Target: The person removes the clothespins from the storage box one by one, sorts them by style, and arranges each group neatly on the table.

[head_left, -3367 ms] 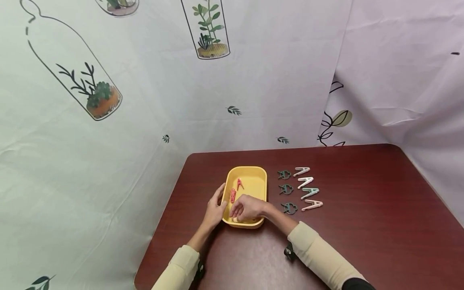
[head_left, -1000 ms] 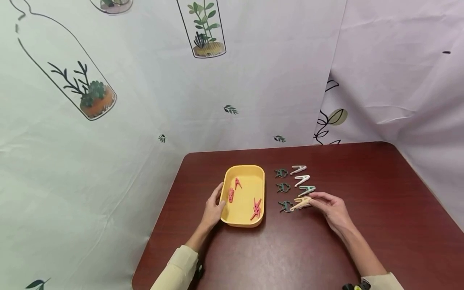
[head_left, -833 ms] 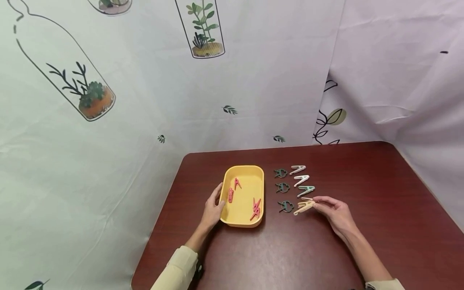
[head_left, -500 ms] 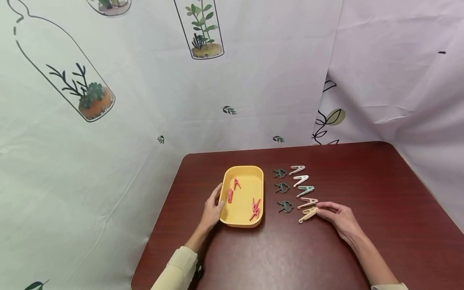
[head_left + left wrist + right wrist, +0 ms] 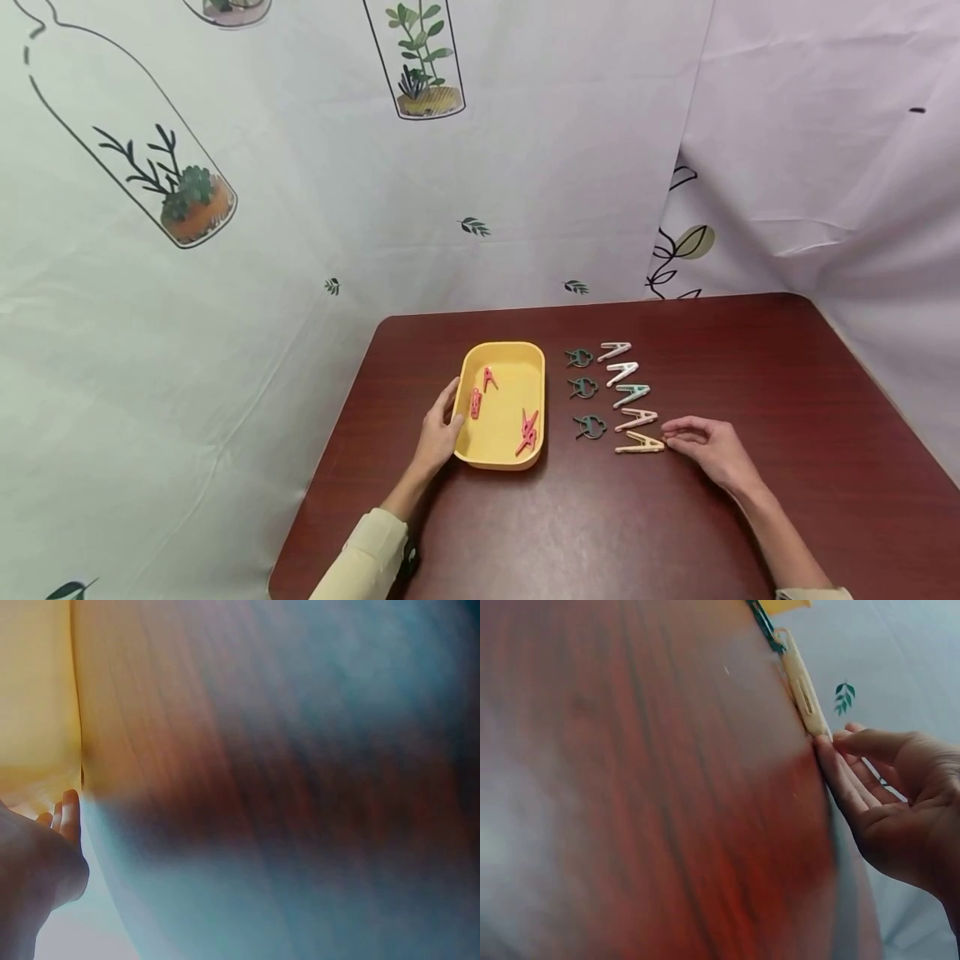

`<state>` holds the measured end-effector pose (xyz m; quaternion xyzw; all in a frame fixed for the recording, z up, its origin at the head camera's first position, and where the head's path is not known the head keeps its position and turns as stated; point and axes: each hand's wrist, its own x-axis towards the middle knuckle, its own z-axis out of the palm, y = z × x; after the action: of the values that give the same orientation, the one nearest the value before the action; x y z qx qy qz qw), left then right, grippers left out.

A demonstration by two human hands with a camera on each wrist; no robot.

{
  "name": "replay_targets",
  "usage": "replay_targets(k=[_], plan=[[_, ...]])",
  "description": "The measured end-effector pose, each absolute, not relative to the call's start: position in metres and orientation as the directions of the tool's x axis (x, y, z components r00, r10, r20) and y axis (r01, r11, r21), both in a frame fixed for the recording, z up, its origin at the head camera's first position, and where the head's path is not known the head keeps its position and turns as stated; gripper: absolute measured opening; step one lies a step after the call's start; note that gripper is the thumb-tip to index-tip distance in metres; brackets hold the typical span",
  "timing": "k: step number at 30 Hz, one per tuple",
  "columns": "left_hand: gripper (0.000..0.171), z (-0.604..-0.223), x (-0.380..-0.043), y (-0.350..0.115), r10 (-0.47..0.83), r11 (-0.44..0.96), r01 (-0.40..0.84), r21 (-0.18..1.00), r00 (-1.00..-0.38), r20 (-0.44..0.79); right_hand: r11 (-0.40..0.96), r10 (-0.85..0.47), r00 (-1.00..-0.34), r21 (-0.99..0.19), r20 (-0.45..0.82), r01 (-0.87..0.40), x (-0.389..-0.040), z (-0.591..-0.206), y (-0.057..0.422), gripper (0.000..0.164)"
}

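Observation:
My left hand (image 5: 437,429) holds the left wall of a yellow plastic tray (image 5: 498,463), its thumb at the rim and its fingers along the outside. Inside the tray lie several red clothespins (image 5: 476,403). A pale yellow clothespin (image 5: 639,444) lies on the table at the near end of a column of clothespins. At its right end are the fingertips of my right hand (image 5: 712,450), close together. The right wrist view has these fingertips right at the end of the pale yellow clothespin (image 5: 804,690); firm contact is hard to judge.
Above the pale yellow clothespin lie a pink clothespin (image 5: 637,419), a green one (image 5: 632,395) and two white ones (image 5: 622,372). Three dark green round clips (image 5: 590,427) form a column between these and the tray. A patterned cloth (image 5: 525,167) hangs behind the dark red table (image 5: 750,375).
My right hand has left the tray and carried the pale yellow clothespin to the column's near end. It now lies flat there, and the hand has shifted slightly right. My left hand stays at the tray.

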<state>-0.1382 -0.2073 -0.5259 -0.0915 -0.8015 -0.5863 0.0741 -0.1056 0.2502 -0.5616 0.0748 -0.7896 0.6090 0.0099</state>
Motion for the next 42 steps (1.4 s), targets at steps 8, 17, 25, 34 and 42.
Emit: replay_targets(k=[8, 17, 25, 34, 42], plan=[[0.065, -0.525, -0.138, -0.207, 0.061, 0.289, 0.232, 0.929, -0.973, 0.223, 0.445, -0.233, -0.957, -0.856, 0.174, -0.264, -0.108, -0.557, 0.252, 0.028], [0.065, -0.525, -0.14, -0.207, 0.05, 0.296, 0.228, 0.928, -0.973, 0.223, 0.61, -0.27, -0.94, -0.719, 0.207, -0.333, -0.117, -0.552, 0.245, 0.027], [0.064, -0.524, -0.138, -0.207, 0.05, 0.306, 0.214, 0.928, -0.977, 0.209, 0.623, -0.275, -0.943, -0.712, 0.187, -0.323, -0.117, -0.549, 0.244, 0.019], [0.064, -0.524, -0.138, -0.205, 0.042, 0.294, 0.217, 0.931, -0.976, 0.215, 0.621, -0.268, -0.946, -0.717, 0.185, -0.316, -0.116, -0.547, 0.245, 0.02], [0.064, -0.524, -0.137, -0.206, 0.045, 0.297, 0.226, 0.928, -0.974, 0.223, 0.558, -0.246, -0.961, -0.793, 0.123, -0.244, -0.115, -0.541, 0.252, 0.024]])
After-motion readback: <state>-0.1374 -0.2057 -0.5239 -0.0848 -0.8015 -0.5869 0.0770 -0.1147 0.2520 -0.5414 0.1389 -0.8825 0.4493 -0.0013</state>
